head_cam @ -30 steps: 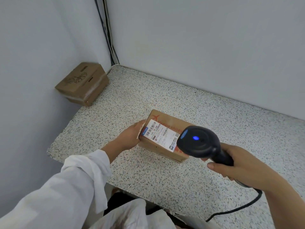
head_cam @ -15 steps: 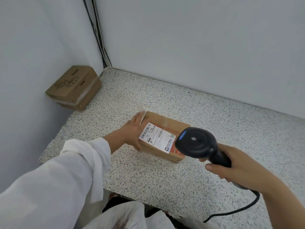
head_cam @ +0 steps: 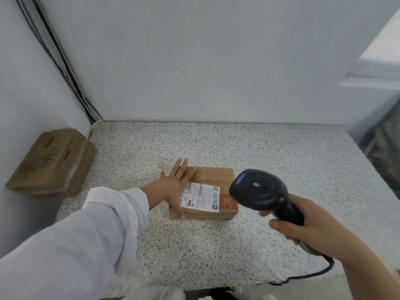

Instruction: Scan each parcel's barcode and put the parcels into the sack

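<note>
My left hand (head_cam: 176, 187) lies spread, fingers straight, on the left end of the parcel (head_cam: 213, 182), which sits mid-table (head_cam: 281, 156). My right hand (head_cam: 307, 228) grips the scanner (head_cam: 259, 191) by its handle. Its rounded black head blocks my view of the parcel's right corner. A second brown box (head_cam: 52, 163) leans at the left, well apart. Black cables (head_cam: 65, 68) run down the corner. The table is speckled. The parcel is plain cardboard with a white label (head_cam: 201, 199).
</note>
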Tool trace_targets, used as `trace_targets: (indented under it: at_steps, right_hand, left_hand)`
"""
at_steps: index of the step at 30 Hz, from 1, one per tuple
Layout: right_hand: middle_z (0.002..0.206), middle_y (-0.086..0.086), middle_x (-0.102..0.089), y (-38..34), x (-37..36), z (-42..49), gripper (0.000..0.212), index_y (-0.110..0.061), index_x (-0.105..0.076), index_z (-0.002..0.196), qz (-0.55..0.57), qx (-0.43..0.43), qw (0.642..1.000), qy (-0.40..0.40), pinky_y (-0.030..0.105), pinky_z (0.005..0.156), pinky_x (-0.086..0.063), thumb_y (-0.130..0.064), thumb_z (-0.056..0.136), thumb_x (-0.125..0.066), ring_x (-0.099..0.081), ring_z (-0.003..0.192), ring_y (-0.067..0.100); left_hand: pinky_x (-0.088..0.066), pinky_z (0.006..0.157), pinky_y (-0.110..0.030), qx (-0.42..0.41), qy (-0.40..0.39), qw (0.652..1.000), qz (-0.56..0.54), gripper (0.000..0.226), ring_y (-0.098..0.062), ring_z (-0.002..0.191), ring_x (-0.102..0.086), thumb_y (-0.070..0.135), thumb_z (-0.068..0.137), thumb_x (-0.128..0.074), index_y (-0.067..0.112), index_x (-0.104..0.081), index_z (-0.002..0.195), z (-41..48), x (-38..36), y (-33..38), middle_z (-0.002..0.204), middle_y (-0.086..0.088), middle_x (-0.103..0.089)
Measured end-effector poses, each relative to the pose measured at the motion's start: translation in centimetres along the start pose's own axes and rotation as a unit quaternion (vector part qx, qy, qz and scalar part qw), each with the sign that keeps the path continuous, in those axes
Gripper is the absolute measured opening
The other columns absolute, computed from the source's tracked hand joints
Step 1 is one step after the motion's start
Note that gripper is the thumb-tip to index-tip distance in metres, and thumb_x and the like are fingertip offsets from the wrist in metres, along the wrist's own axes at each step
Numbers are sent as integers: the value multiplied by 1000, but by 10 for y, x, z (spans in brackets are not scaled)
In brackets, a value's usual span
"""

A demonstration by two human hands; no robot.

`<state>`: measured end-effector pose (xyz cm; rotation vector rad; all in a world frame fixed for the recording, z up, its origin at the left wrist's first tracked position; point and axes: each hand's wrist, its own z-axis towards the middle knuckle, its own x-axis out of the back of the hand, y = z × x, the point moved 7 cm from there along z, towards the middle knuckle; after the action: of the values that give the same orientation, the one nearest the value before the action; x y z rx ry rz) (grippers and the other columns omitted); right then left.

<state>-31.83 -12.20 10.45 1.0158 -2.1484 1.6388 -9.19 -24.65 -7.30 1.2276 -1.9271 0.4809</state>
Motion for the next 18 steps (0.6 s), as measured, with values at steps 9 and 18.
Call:
trace_targets:
  at_steps: [9,18]
  right_hand:
    - [60,-14,-61,-18,-41,-41,15,-25,-65,95,78,-46,991,97,22,54,-46,-19,82,-69,-53,53,4]
    - [61,-12,-59,4,-37,-119,14,-23,-66,91,126,-92,963,220,28,55,-49,-12,82,-69,-55,54,6]
  left_hand:
    - [-14,112,-56,-53,28,998,20,150,-40,135,33,60,54,-81,21,34,141,12,-6,3,146,-17,39]
    - [-1,114,-55,-48,103,993,-37,145,-46,137,23,70,53,-75,10,20,145,4,-12,13,150,-25,17]
